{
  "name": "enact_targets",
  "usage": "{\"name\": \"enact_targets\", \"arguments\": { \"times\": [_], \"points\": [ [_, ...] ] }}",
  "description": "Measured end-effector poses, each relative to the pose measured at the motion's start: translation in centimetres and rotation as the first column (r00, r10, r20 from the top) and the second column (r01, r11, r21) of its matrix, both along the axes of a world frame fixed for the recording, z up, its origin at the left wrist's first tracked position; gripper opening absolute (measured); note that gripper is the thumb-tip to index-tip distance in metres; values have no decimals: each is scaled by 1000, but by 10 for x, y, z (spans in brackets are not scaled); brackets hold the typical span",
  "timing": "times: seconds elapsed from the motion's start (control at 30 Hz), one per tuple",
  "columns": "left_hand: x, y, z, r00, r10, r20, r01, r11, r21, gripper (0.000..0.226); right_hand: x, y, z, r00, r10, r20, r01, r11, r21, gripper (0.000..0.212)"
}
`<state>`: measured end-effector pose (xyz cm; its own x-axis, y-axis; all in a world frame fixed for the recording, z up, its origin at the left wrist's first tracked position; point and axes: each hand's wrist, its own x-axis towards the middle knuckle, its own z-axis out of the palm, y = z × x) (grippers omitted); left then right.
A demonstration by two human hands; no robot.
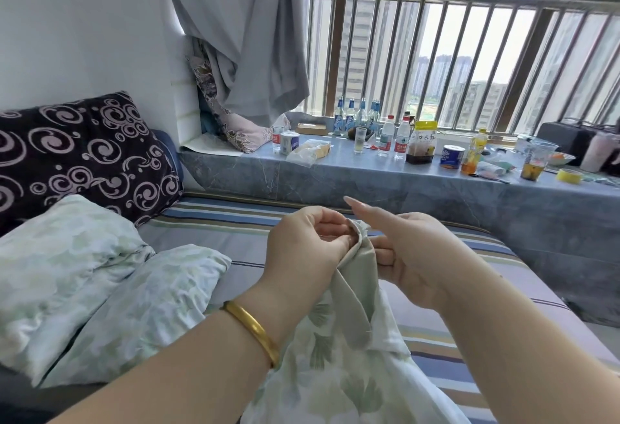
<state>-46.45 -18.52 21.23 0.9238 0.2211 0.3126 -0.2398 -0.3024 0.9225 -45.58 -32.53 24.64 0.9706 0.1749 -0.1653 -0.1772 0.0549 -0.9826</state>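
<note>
Between our left hand [308,249] and right hand [416,255], both pinching the cloth [342,349], we should keep its corner taut.

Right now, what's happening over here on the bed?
A person holds up the bunched corner of a pale green leaf-print cloth over the striped bed. The left hand, a gold bangle on its wrist, pinches the top of the bunch; the right hand grips it from the other side, forefinger stretched out. The rest hangs down.
</note>
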Motion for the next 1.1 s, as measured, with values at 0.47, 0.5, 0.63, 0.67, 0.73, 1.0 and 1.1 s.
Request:
{"name": "enact_targets", "arguments": {
  "times": [0.47,0.5,0.63,0.67,0.73,1.0,1.1],
  "points": [
    [-1,1,0,997,-8,74,-9,975,222,27,7,-7,-23,955,-254,152,274,953,-131,11],
    [1,2,4,998,-17,68,-3,959,282,31,8,-8,-22,947,-249,201,287,939,-187,12],
    [9,7,13,986,-157,50,96,794,601,40,6,-7,-23,909,-125,397,275,896,-347,12],
    [12,8,13,979,-199,43,124,748,652,39,4,-6,-23,900,-90,427,267,888,-374,10],
    [17,12,12,966,-257,27,167,702,693,38,4,-8,-23,885,-34,463,245,882,-403,8],
    [18,21,0,914,-394,96,278,782,558,37,3,-15,-17,881,102,463,94,920,-381,18],
    [23,23,-3,928,-354,113,316,912,263,46,3,-15,-12,881,91,465,69,946,-316,20]
  ]
}}
